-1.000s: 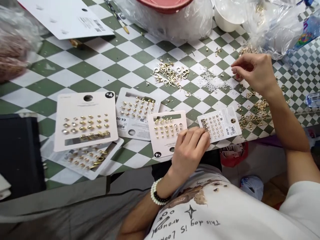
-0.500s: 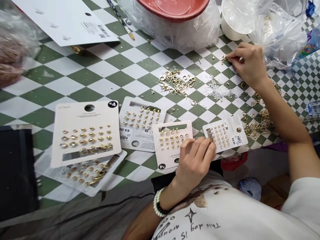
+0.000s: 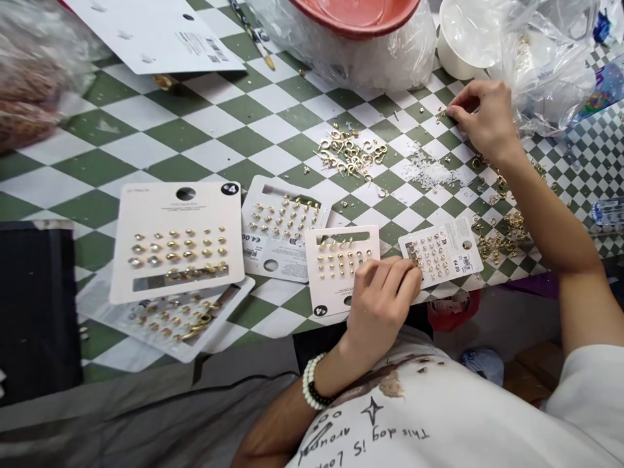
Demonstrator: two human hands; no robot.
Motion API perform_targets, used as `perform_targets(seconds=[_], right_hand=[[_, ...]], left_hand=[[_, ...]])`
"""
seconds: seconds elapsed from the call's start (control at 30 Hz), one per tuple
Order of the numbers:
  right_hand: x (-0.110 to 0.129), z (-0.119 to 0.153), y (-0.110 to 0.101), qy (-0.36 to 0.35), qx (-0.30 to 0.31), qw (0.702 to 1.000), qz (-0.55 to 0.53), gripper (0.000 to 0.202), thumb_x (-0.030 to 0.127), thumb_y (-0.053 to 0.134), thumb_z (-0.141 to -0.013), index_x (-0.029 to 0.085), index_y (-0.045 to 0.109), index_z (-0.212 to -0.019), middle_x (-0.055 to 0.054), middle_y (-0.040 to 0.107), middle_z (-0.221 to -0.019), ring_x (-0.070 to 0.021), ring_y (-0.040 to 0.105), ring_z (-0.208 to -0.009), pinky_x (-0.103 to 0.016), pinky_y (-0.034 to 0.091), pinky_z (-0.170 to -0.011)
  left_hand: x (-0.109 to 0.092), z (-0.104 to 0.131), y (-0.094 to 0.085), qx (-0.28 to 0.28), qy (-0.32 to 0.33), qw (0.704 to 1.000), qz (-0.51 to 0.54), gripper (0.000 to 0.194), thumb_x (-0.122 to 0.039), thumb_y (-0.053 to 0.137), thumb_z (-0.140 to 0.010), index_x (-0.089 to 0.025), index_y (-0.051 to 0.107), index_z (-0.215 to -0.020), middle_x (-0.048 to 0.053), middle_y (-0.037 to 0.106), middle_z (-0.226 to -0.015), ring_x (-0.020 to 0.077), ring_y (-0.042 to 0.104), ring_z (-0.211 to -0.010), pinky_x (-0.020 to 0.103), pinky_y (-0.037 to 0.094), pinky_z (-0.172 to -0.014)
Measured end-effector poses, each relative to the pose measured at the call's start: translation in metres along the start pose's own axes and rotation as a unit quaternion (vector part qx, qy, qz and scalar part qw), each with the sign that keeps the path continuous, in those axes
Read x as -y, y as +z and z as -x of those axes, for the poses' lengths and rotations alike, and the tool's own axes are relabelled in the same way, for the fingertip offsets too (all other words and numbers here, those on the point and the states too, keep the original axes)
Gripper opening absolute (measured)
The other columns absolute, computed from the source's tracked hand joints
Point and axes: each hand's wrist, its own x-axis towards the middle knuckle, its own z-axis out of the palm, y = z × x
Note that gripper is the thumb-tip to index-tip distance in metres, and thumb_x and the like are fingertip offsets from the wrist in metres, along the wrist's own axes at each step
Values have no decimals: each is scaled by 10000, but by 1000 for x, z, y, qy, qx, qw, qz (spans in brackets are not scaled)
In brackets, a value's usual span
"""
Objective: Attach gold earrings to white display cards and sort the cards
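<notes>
Nearest, the left hand (image 3: 383,305) rests at the edge of the tabletop (image 3: 273,318) with its fingers curled, touching the pink card (image 3: 336,283) and close to the small card (image 3: 455,250). I cannot tell if it grips either one. With the front card (image 3: 178,218), the under card (image 3: 168,322) and the middle card (image 3: 283,244), five cards with gold studs can be counted; more may be hidden below.

A little farther lie three heaps: hoops (image 3: 348,159), white bits (image 3: 433,172) and gold parts (image 3: 494,247). Their pieces are too many and too small for counting.

The right hand (image 3: 490,120) has just moved past the white bits to a few gold pieces (image 3: 441,116), so these seem to be its present concern. Its thumb and forefinger are pinched together there, but whether a piece is between them, I cannot tell.

Farthest are one pen (image 3: 251,29), one printed sheet (image 3: 166,45) and two bowls, red (image 3: 361,16) and white (image 3: 451,62).
</notes>
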Motion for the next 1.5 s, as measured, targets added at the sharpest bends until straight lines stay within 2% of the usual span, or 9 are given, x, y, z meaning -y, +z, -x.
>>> perform_targets(seconds=[0.1, 0.17, 0.27, 0.33, 0.43, 0.57, 0.83, 1.33, 1.5], right_hand=[[13, 34, -23, -25, 6, 1000, 3, 88, 133, 750, -887, 62, 768, -937, -69, 750, -909, -59, 598, -730, -218, 496, -690], [23, 80, -43, -103, 18, 994, -30, 66, 170, 743, -910, 106, 749, -924, -59, 746, -904, -63, 609, -722, -219, 516, -662], [35, 161, -62, -232, 120, 962, -82, 43, 141, 730, -920, 166, 702, -901, -23, 714, -851, -80, 626, -714, -209, 540, -602], [37, 205, -60, -252, 146, 952, -93, 87, 95, 692, -933, 178, 677, -914, -25, 692, -874, -90, 628, -728, -207, 545, -591], [34, 238, -42, -245, 107, 960, -82, 117, 66, 635, -957, 179, 665, -948, -51, 670, -953, -105, 649, -789, -206, 557, -635], [29, 243, -25, -251, 74, 963, -66, 127, 70, 604, -970, 185, 658, -963, -67, 663, -978, -144, 690, -901, -226, 575, -709], [35, 242, -26, -255, 80, 963, -37, 148, 72, 572, -977, 191, 654, -947, -63, 657, -954, -150, 677, -866, -249, 577, -763], [44, 241, -30, -194, 157, 968, -40, 149, 65, 560, -974, 195, 630, -961, -67, 651, -956, -161, 657, -850, -266, 570, -723], [47, 239, -29, -197, 153, 968, -15, 144, 53, 547, -953, 182, 593, -909, -57, 638, -908, -140, 623, -745, -245, 532, -651]], left_hand=[[-1, -2, 0, -2, -14, 1000, 7, 99, -84, 623, -979, -161, 612, -919, -1, 728, -920, 146, 685, -898, 330, 371, -906], [-2, -2, 0, -2, -15, 1000, 6, 96, -85, 615, -982, -160, 613, -922, -1, 726, -920, 145, 685, -900, 328, 373, -909], [-4, -2, 2, -11, -20, 1000, -7, 96, -86, 617, -976, -159, 613, -913, 1, 729, -922, 150, 685, -894, 330, 379, -913], [-6, -2, 3, -20, -23, 999, -15, 96, -94, 623, -973, -157, 614, -901, 5, 731, -920, 156, 685, -890, 332, 383, -914], [-9, -1, 5, -30, -29, 999, -24, 94, -104, 623, -976, -151, 622, -894, 27, 731, -940, 168, 687, -910, 332, 386, -913], [-12, 1, 6, -41, -44, 998, -17, 80, -111, 624, -982, -147, 630, -911, 40, 736, -982, 175, 691, -933, 336, 381, -926], [-11, 3, 9, -53, -40, 998, -10, 73, -113, 613, -995, -146, 628, -932, 33, 753, -1015, 178, 702, -955, 346, 371, -951], [-9, 3, 7, -43, -25, 999, -12, 85, -121, 591, -1010, -147, 640, -945, 42, 766, -1017, 173, 708, -960, 342, 391, -925], [-9, 3, 7, -50, -21, 998, -11, 75, -98, 616, -990, -136, 634, -928, 45, 764, -1012, 174, 716, -949, 337, 386, -932]])
